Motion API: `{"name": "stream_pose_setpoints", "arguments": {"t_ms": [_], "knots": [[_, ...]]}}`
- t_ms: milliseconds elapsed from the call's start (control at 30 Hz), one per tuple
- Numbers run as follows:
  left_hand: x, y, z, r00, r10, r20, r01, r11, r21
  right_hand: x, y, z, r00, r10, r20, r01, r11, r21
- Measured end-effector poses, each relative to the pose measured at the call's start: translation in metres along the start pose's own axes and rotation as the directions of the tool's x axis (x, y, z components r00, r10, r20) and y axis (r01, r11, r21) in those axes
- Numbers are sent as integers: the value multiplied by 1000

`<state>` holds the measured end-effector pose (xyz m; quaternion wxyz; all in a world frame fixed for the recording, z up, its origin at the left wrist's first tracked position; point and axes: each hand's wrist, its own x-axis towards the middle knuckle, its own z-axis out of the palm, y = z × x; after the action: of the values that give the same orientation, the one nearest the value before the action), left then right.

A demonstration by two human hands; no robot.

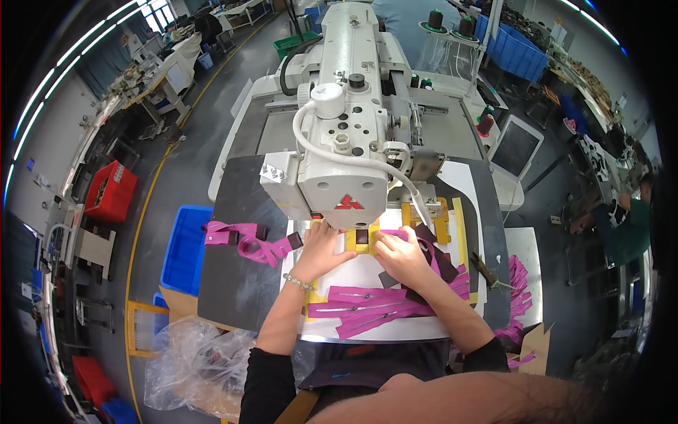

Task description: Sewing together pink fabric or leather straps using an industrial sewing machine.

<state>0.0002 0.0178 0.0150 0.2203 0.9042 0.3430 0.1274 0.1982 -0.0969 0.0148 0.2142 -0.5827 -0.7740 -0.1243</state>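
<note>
At the centre of the frame, the left hand (pixel 321 253) and right hand (pixel 404 258) flanked a small yellow frame (pixel 351 241) under the head of a pale sewing machine (pixel 339 162). A magenta strip (pixel 390 232) lay at the right fingertips, just right of the frame, and a dark brown patch (pixel 362 237) showed in its opening. The left grip was bent over the frame's left side, its tips partly hidden below the machine head; whether either grip was pinched together or only pressing, I could not tell.

Done well, this step would have called for light, even pressure from both sides, the strip kept flat and square to the frame, and the fingertips clear of the needle area.

The strip looked like woven tape, soft and likely to creep or twist if pushed. More magenta zip strips (pixel 374 305) fanned across the lower centre, long and flat, with thin silvery lines along them. They lay on a smooth white sheet (pixel 417 327). Left of centre, looped strips (pixel 247 244) with dark ends curled on the matte dark desk (pixel 233 198); at lower left, a clear plastic bag (pixel 198 367) sat crumpled and glossy.
</note>
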Motion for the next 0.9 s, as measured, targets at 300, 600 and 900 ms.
{"name": "stream_pose_setpoints", "arguments": {"t_ms": [300,600,900], "knots": [[-4,-9,7,991,68,-119,-68,998,2,28,26,-3,965,245,-96,-232,963,135],[3,-16,17,950,67,-304,-101,990,-97,42,50,23,940,341,-23,-336,935,110],[0,-6,16,886,137,-444,-131,990,44,22,31,-17,947,42,317,-108,975,193]]}}
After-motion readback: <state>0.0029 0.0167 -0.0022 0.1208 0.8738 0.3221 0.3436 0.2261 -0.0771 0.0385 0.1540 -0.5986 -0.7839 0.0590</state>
